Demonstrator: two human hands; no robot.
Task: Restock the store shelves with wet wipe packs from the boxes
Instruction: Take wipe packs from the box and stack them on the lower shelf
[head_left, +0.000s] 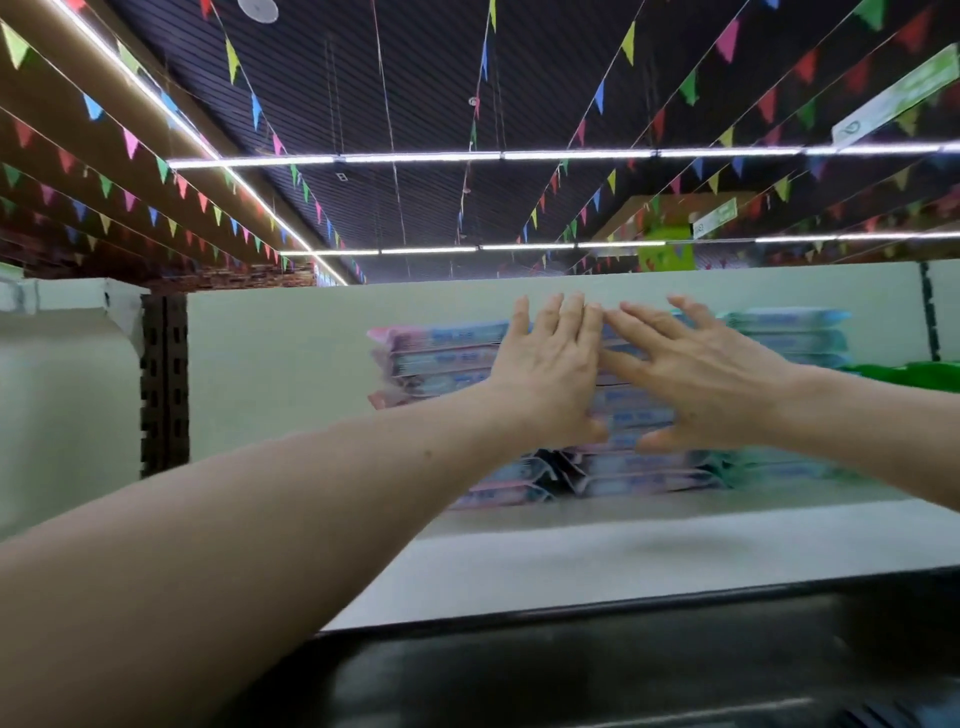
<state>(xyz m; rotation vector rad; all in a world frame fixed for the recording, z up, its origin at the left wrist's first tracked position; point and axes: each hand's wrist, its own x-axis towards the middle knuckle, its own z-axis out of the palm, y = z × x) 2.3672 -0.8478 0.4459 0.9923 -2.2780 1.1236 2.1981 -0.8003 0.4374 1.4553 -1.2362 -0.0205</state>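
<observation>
From my remote seat, I see the left fingers (569, 317) straight and close together, pointing up, while the right fingers (647, 325) are straight and fanned apart, slanting towards them; the 2 sets of fingertips nearly meet. Both palms lie flat against the front of the middle stack of flat blue-and-pink plastic wet wipe packs (636, 415), with the left hand (550, 364) and the right hand (698, 376) side by side and the thumbs low. Neither hand curls round a pack.

That stack sits at the back of the white top shelf (623, 561), up against the pale back panel (311, 353). Just left of it stands a pink-edged stack of packs (436, 358), and just right a teal stack of packs (795, 332). Both bare forearms reach in over the glossy black front edge (623, 670). Something green (924, 375) lies at the far right; I cannot tell what. Overhead hang coloured triangular bunting (130, 143) and white light strips (415, 157).
</observation>
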